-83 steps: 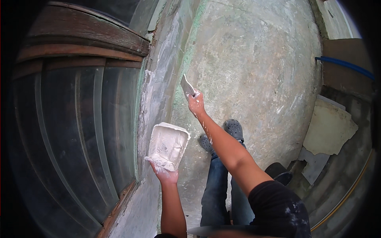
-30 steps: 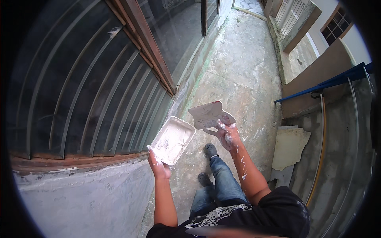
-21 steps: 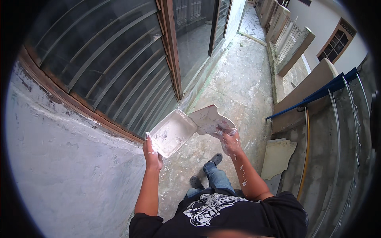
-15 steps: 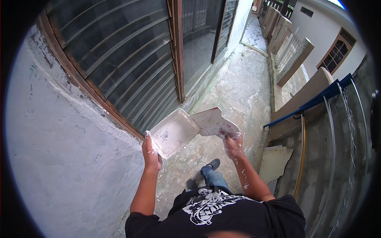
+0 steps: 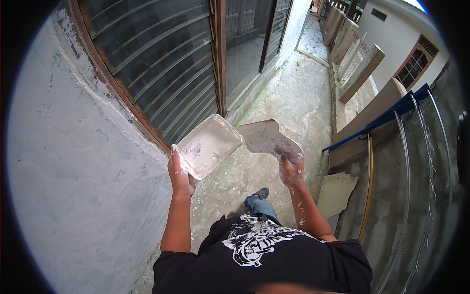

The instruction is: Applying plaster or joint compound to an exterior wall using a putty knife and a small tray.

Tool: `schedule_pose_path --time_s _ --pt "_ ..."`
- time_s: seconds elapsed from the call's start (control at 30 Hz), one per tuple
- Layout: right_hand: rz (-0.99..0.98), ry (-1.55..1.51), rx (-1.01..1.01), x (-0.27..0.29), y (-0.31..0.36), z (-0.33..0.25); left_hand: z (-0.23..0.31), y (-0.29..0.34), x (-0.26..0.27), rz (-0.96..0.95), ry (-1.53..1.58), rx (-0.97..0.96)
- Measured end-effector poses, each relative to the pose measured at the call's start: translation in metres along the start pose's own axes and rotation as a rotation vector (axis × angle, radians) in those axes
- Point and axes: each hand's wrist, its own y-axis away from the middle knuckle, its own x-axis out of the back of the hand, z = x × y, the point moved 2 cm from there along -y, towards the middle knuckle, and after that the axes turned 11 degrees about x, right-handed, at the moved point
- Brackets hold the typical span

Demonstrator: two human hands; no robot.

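Clasps a rectangular white tray [image 5: 218, 139] in the left hand [image 5: 181, 176], at 8 o'clock from view centre, with thumb upright along the tray's left edge and remaining fingers largely hidden beneath. Presents the tray just off centre toward 9 o'clock, tilted, hollow side up, smeared inside with white paste. Pinches a flat, paste-smeared spreader [image 5: 267, 136] by the 4 o'clock end in the right hand [image 5: 293, 171], at 4 o'clock, with blade extending toward 10 o'clock, up to the tray's nearest side; cannot tell contact from a narrow gap. Carries white splashes on both hands and along the right forearm [image 5: 307, 210]. Wears a black T-shirt [image 5: 293, 259] with white print at 6 o'clock. Stands on a stained concrete floor [image 5: 298, 100], extending toward 1 o'clock. Includes a pale plastered wall [image 5: 73, 171] at 9 o'clock, a wood-framed louvred window [image 5: 156, 59] at 11 o'clock, a blue bar [image 5: 387, 115] at 3 o'clock, and a broken pale board [image 5: 338, 192] beside a yellow pole [image 5: 368, 186] at 4 o'clock.
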Motion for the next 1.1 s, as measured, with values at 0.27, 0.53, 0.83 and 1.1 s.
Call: schedule_pose_path --time_s 0.27,0.53,0.83,1.1 --pt "-0.087 0.128 0.037 -0.018 0.005 -0.005 0.005 0.009 0.008 0.039 -0.004 -0.044" --pt "-0.176 0.244 0.120 -0.029 0.006 0.000 0.018 0.026 0.001 0.078 -0.002 -0.101" --pt "-0.118 0.138 0.144 -0.032 0.003 0.001 0.014 0.025 0.004 0.085 0.000 -0.162" --pt "-0.211 0.343 0.370 -0.046 -0.003 -0.007 0.011 0.024 -0.006 0.070 -0.027 -0.196"
